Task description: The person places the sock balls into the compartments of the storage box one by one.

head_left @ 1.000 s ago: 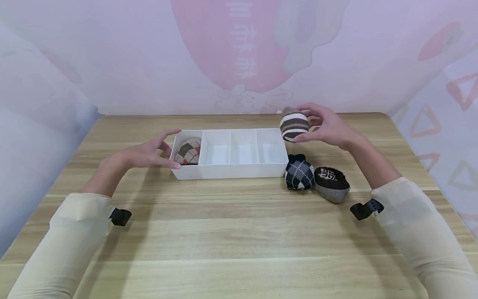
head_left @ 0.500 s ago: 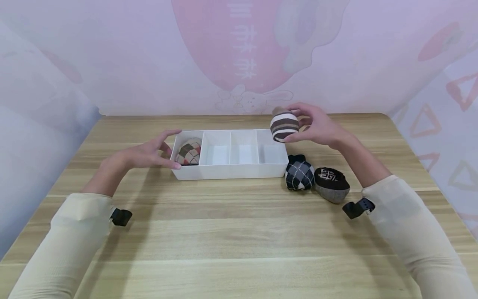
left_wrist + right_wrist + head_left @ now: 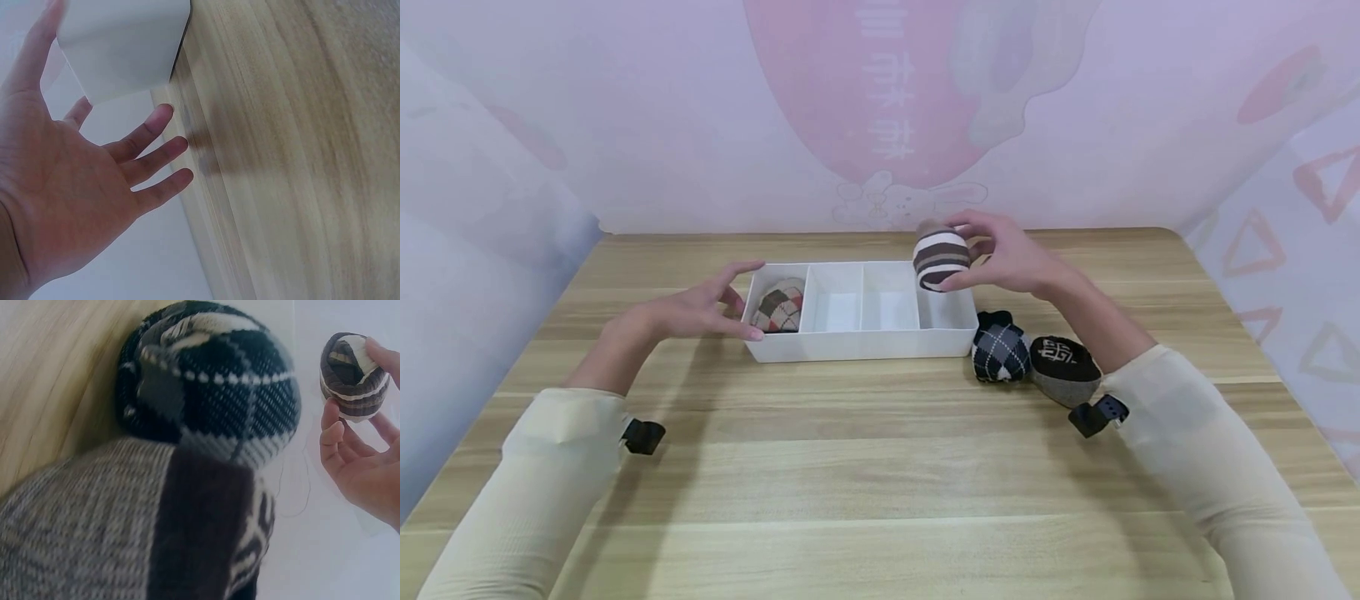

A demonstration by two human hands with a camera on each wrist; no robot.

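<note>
Right grip: right hand (image 3: 1007, 258) pinches brown-and-white striped rolled sock (image 3: 941, 257) above white plastic divided tray (image 3: 865, 343).
Left grip: left hand (image 3: 688, 308) released, fingers straight, touching tray's end.

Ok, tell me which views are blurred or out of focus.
Head view: sharp and evenly lit, soft shadows under the arms. Left wrist view: the white plastic divided box looks soft and the wooden table streaked. Right wrist view: the black-and-white argyle sock ball looms close, slightly blurred.

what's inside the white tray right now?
The white divided tray holds one brown argyle sock ball in its leftmost compartment. The two middle compartments show bare floors. A striped sock ball in the right hand partly covers the rightmost.
</note>
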